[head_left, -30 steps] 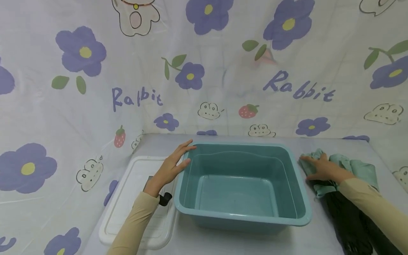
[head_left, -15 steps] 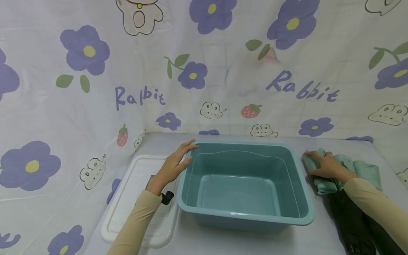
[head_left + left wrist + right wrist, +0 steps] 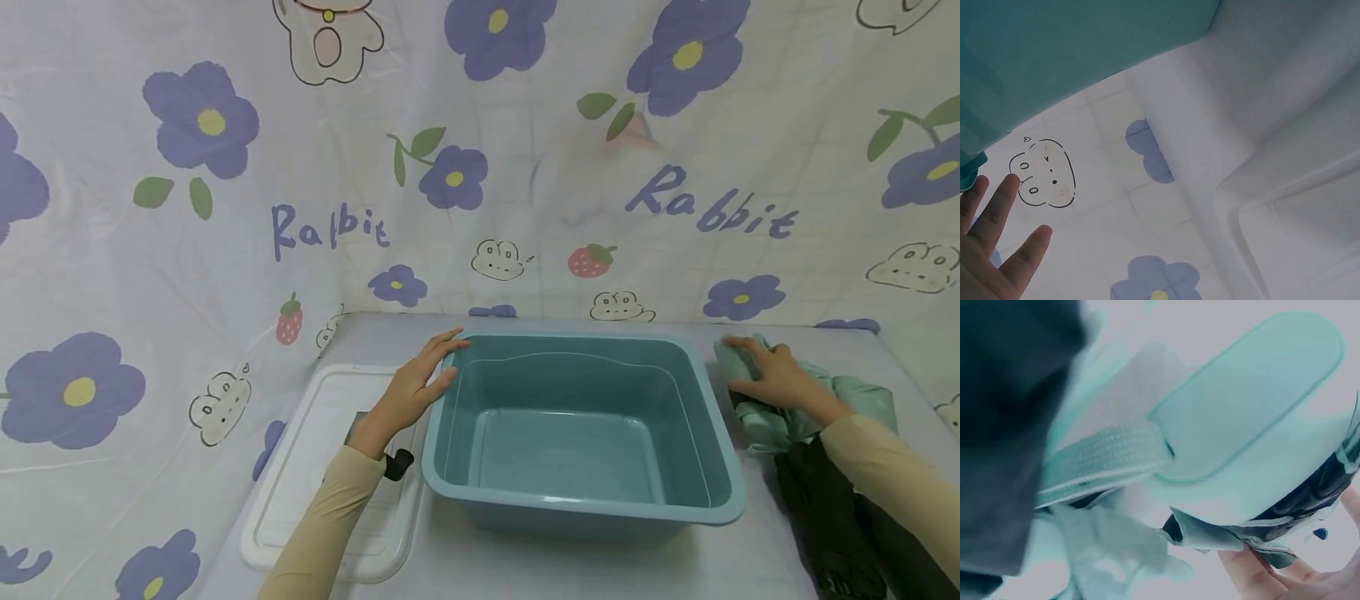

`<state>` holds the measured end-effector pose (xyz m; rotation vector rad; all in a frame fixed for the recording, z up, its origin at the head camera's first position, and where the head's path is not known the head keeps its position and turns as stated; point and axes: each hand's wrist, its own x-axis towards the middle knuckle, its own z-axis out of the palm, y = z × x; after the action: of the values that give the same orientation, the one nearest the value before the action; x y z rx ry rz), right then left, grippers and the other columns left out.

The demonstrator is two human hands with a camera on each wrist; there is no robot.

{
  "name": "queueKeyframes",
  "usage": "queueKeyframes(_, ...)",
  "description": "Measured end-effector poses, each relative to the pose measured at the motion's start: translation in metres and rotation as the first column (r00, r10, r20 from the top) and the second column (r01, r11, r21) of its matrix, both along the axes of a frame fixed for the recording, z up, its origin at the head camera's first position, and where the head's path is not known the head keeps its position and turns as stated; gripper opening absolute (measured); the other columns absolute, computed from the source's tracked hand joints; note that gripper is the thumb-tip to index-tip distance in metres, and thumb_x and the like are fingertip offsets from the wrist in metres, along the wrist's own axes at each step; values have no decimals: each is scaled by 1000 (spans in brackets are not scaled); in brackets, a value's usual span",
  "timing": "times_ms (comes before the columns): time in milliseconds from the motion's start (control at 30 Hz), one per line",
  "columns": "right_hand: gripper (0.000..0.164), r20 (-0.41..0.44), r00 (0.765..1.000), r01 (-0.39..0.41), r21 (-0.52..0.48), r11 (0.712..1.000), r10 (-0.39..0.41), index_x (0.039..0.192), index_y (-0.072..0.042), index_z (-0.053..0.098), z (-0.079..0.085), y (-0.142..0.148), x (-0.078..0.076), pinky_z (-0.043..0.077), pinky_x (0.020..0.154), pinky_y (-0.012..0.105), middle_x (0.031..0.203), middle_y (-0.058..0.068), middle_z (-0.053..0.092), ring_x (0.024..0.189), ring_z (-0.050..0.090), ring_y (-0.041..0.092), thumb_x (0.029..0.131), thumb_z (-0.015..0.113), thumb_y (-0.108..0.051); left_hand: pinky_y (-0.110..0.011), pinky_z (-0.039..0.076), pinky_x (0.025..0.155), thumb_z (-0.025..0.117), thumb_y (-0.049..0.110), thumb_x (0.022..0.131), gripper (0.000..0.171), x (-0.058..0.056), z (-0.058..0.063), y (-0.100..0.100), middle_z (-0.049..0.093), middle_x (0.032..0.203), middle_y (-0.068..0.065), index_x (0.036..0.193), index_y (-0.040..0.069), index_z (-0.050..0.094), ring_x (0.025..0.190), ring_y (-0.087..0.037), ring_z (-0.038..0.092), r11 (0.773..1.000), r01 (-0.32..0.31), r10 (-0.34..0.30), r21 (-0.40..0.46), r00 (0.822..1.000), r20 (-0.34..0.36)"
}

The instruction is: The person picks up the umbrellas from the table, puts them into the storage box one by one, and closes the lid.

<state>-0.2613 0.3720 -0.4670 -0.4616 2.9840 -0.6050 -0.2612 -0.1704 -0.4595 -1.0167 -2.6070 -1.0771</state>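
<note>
Right hand (image 3: 783, 379) has its fingers and thumb curled onto the far left end of a mint-green, crumpled fabric bundle (image 3: 765, 427), and the wrist cam shows fingertips pinching an edge where green meets black. Left hand (image 3: 408, 392) is spread pretty wide, fingers fairly straight, at the left rim of a teal, rectangular plastic tub (image 3: 577, 504); it isn't gripping anything.

The bundle sits on the white-covered table (image 3: 742, 558), just right of the tub. I'd guess it's light and floppy, no real stiffness, so a one-corner pinch would probably let the rest sag or unroll. Not fragile, maybe a bit slick. Close up there's a ribbed, pale green webbing strap (image 3: 1110, 453) beside a smooth, stitched oval panel (image 3: 1254, 394). Strap might snag; personally I'd scoop from underneath or grab a thick fold.

Nearer the person there's black, wrinkled fabric (image 3: 828, 525), can't tell if it's attached. Over on the left, a white, rounded-corner plastic lid (image 3: 300, 492) lies partly under the left forearm. Behind everything hangs a white, purple-flowered curtain (image 3: 525, 175).
</note>
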Motion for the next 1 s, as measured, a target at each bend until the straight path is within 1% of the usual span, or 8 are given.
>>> queueKeyframes(167, 68, -26, 1000, -16, -30, 999, 15, 140, 0, 25, 14, -3, 0, 40, 62, 56, 97, 39, 46, 89, 43, 52, 89, 61, -26, -56, 39, 95, 37, 40, 99, 45, 0, -1, 0, 24, 152, -2, 141, 24, 37, 134, -23, 34, 1000, 9, -9, 15, 1000, 4)
queueKeyframes(367, 62, 22, 1000, -3, -53, 999, 4, 140, 2, 26, 24, -6, 3, 38, 66, 64, 118, 48, 35, 98, 37, 60, 93, 55, -26, -55, 39, 95, 37, 40, 99, 45, 0, -2, 1, 23, 152, -1, 141, 25, 36, 135, -22, 33, 1000, 8, -8, 19, 1000, 18)
queueKeyframes(467, 56, 36, 999, 5, -67, 998, -2, 136, 2, 30, 28, -9, 5, 37, 68, 66, 124, 47, 31, 102, 33, 62, 94, 54, -26, -56, 39, 95, 37, 41, 99, 45, 1, -3, 0, 22, 153, -1, 142, 26, 35, 135, -22, 33, 1000, 5, -5, 19, 1000, 23)
queueKeyframes(567, 54, 22, 1000, 15, -81, 997, -13, 135, 1, 33, 33, -12, 7, 36, 69, 66, 126, 44, 33, 104, 34, 60, 93, 55, -26, -56, 38, 95, 36, 42, 99, 46, 0, -2, 0, 22, 153, -1, 142, 27, 35, 135, -22, 33, 1000, 7, -8, 21, 1000, 27)
queueKeyframes(667, 53, -3, 1000, 21, -106, 994, -21, 134, 1, 34, 39, -13, 8, 37, 67, 64, 124, 44, 35, 103, 34, 60, 93, 55, -25, -57, 38, 95, 35, 42, 99, 46, 0, -2, 0, 22, 153, -1, 142, 26, 35, 135, -22, 32, 1000, 10, -11, 26, 999, 30)
queueKeyframes(767, 54, -14, 999, 30, -133, 991, -32, 134, 2, 35, 47, -15, 9, 38, 63, 56, 122, 44, 37, 99, 38, 58, 92, 55, -25, -57, 38, 95, 36, 42, 99, 46, 0, -2, 0, 22, 153, -1, 142, 25, 36, 135, -22, 33, 1000, 5, -6, 29, 1000, 31)
queueKeyframes(900, 56, 8, 999, 43, -151, 988, -43, 137, 2, 34, 57, -19, 12, 37, 61, 46, 126, 44, 33, 97, 42, 55, 93, 55, -25, -57, 37, 95, 38, 38, 99, 44, 1, -3, 1, 23, 152, -1, 142, 25, 36, 135, -22, 33, 999, 4, -5, 37, 1000, 27)
queueKeyframes(1000, 57, 32, 998, 57, -155, 986, -52, 138, 1, 33, 63, -22, 15, 39, 65, 49, 131, 44, 27, 102, 40, 57, 93, 54, -27, -57, 37, 95, 37, 37, 100, 44, 1, -3, 1, 23, 152, -2, 142, 24, 36, 135, -23, 33, 999, 13, -14, 42, 1000, 25)
